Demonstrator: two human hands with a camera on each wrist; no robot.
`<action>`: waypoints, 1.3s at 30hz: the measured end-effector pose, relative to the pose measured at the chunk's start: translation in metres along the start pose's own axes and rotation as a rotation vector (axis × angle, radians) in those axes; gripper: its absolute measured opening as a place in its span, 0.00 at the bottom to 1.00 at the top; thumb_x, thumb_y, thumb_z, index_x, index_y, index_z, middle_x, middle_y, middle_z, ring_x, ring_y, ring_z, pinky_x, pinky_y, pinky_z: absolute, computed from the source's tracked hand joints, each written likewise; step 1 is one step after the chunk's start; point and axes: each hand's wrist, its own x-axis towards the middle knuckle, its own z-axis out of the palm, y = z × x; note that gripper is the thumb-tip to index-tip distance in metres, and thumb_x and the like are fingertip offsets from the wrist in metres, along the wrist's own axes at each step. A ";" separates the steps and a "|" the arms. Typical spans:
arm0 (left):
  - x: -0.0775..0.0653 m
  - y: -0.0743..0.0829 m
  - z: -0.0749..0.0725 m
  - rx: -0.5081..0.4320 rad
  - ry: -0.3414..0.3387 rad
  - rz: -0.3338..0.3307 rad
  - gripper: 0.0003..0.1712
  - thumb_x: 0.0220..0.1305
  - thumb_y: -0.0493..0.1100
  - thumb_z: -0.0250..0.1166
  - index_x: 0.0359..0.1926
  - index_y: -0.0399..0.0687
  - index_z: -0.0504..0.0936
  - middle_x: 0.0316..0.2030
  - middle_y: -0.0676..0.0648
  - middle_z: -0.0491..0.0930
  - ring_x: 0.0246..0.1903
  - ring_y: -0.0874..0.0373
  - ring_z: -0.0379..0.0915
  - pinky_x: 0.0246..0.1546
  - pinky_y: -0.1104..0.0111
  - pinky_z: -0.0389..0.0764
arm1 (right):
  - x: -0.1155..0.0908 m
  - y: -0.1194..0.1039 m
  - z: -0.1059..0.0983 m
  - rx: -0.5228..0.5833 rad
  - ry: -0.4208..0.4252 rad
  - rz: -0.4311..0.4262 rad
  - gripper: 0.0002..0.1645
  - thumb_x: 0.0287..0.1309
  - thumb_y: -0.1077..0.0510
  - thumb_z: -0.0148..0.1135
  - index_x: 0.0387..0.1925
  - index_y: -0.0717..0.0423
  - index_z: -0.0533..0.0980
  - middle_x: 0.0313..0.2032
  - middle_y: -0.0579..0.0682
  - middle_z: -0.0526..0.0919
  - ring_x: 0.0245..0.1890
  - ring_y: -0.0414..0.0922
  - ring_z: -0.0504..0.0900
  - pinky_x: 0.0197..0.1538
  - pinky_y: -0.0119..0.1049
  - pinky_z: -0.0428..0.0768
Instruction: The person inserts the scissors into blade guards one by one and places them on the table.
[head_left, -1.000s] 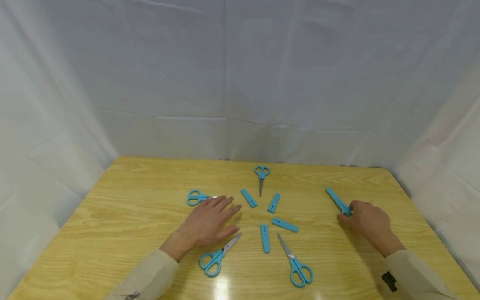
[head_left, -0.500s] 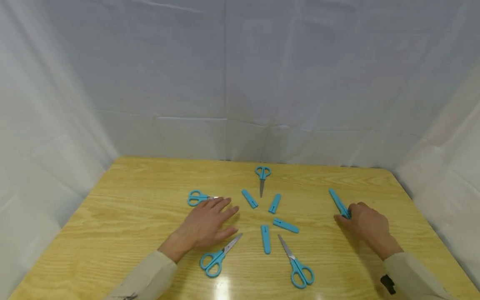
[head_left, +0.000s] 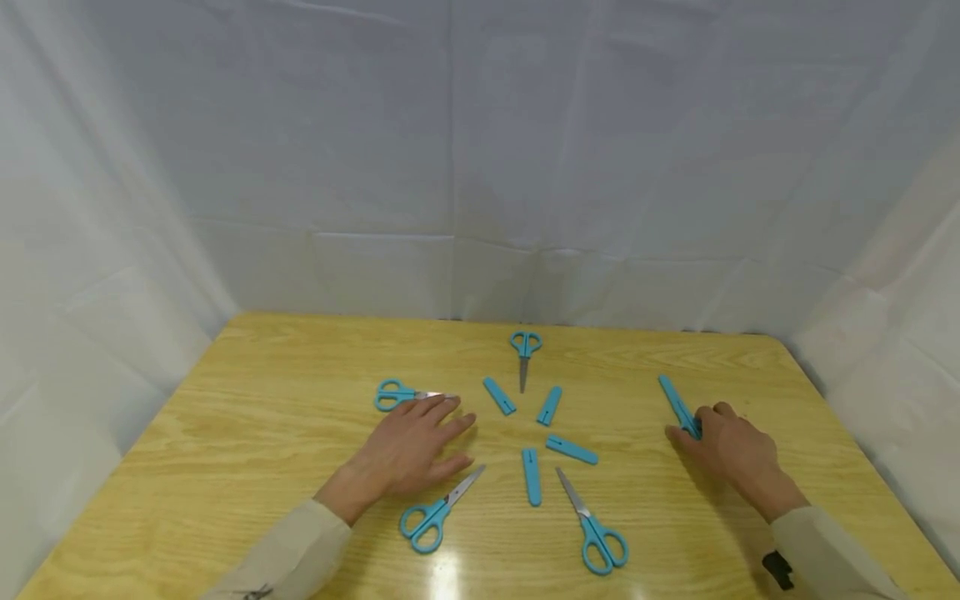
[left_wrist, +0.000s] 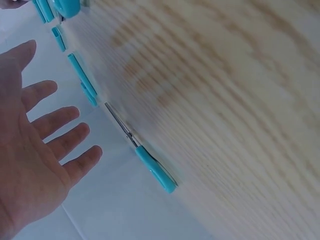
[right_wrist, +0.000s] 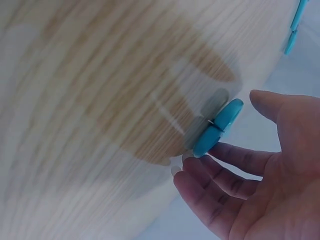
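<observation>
My right hand [head_left: 738,454] is at the handles of a pair of capped blue scissors [head_left: 677,402] on the right of the table. In the right wrist view its fingertips [right_wrist: 192,162] lie at one side of the blue handles [right_wrist: 218,127], while the thumb stands apart from them. My left hand [head_left: 408,446], fingers spread, hovers low between two uncapped scissors: one pair [head_left: 393,395] just beyond it, partly covered at the blade, and another pair [head_left: 427,525] nearer the front edge. The left palm [left_wrist: 30,165] holds nothing.
More uncapped scissors lie at the back [head_left: 524,346] and front right [head_left: 597,537]. Several loose blue blade caps [head_left: 572,450] lie mid-table, among the blades. White sheeting [head_left: 525,167] hangs behind and on both sides of the wooden table [head_left: 262,400].
The capped scissors have shifted slightly right and turned a little, then stayed put. My right thumb has moved a little away from the handles. The left hand has drawn back slightly.
</observation>
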 end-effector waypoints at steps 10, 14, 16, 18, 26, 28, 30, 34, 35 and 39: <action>0.000 0.001 -0.002 -0.011 -0.016 -0.010 0.32 0.68 0.63 0.51 0.66 0.53 0.70 0.64 0.41 0.67 0.63 0.45 0.62 0.62 0.50 0.62 | -0.013 -0.003 0.000 0.011 0.010 -0.025 0.45 0.64 0.32 0.48 0.61 0.70 0.66 0.55 0.74 0.65 0.48 0.72 0.68 0.31 0.59 0.74; 0.002 -0.001 -0.001 -0.029 -0.027 -0.034 0.32 0.68 0.63 0.51 0.66 0.53 0.69 0.65 0.41 0.66 0.63 0.43 0.61 0.60 0.49 0.63 | -0.021 -0.005 0.005 -0.026 0.098 -0.066 0.40 0.63 0.37 0.53 0.58 0.68 0.69 0.55 0.74 0.65 0.48 0.74 0.67 0.31 0.61 0.75; 0.003 -0.002 0.001 -0.033 -0.025 -0.036 0.32 0.68 0.63 0.51 0.66 0.53 0.69 0.65 0.41 0.66 0.63 0.43 0.61 0.60 0.49 0.64 | -0.025 -0.007 0.007 -0.034 0.151 -0.091 0.37 0.63 0.40 0.56 0.57 0.68 0.70 0.55 0.74 0.66 0.48 0.76 0.67 0.30 0.61 0.75; 0.003 -0.003 0.003 -0.035 -0.019 -0.028 0.32 0.68 0.62 0.51 0.67 0.53 0.69 0.65 0.41 0.65 0.63 0.43 0.61 0.60 0.48 0.64 | -0.030 -0.011 0.007 -0.042 0.192 -0.113 0.35 0.62 0.40 0.57 0.56 0.67 0.70 0.55 0.73 0.67 0.48 0.76 0.67 0.29 0.60 0.76; 0.007 -0.003 0.004 -0.046 -0.001 -0.022 0.32 0.69 0.62 0.50 0.66 0.52 0.69 0.65 0.41 0.66 0.63 0.43 0.61 0.59 0.48 0.65 | -0.048 -0.041 0.004 0.023 0.181 -0.138 0.41 0.63 0.32 0.49 0.60 0.61 0.70 0.58 0.67 0.68 0.53 0.70 0.68 0.25 0.53 0.76; 0.008 -0.003 0.004 -0.056 0.008 -0.022 0.31 0.69 0.62 0.50 0.67 0.52 0.69 0.64 0.41 0.66 0.62 0.43 0.62 0.58 0.48 0.66 | -0.052 -0.049 0.004 0.028 0.176 -0.143 0.42 0.63 0.30 0.48 0.61 0.60 0.70 0.58 0.66 0.69 0.53 0.68 0.69 0.26 0.53 0.77; 0.010 -0.003 0.003 -0.063 0.014 -0.020 0.31 0.69 0.61 0.51 0.67 0.51 0.69 0.64 0.41 0.66 0.62 0.43 0.62 0.57 0.48 0.67 | -0.056 -0.056 0.004 0.034 0.172 -0.150 0.42 0.63 0.29 0.47 0.61 0.59 0.70 0.57 0.64 0.70 0.53 0.66 0.70 0.28 0.54 0.78; 0.013 -0.005 0.003 -0.062 0.008 -0.020 0.30 0.70 0.59 0.52 0.67 0.52 0.68 0.64 0.41 0.66 0.62 0.44 0.63 0.56 0.48 0.69 | -0.064 -0.069 0.008 0.047 0.159 -0.172 0.41 0.61 0.29 0.48 0.59 0.57 0.71 0.56 0.59 0.72 0.53 0.63 0.72 0.30 0.53 0.79; 0.014 -0.006 0.003 -0.064 0.005 -0.019 0.30 0.69 0.58 0.53 0.67 0.52 0.68 0.64 0.41 0.66 0.62 0.44 0.63 0.55 0.48 0.69 | -0.066 -0.072 0.009 0.050 0.149 -0.173 0.41 0.61 0.28 0.48 0.59 0.57 0.72 0.56 0.58 0.72 0.53 0.62 0.72 0.29 0.52 0.79; 0.018 -0.007 0.004 -0.089 -0.004 -0.012 0.30 0.69 0.57 0.54 0.68 0.51 0.67 0.64 0.42 0.66 0.62 0.45 0.63 0.55 0.49 0.69 | -0.074 -0.084 0.014 0.061 0.094 -0.161 0.41 0.59 0.27 0.49 0.59 0.53 0.72 0.56 0.54 0.73 0.53 0.58 0.73 0.25 0.47 0.78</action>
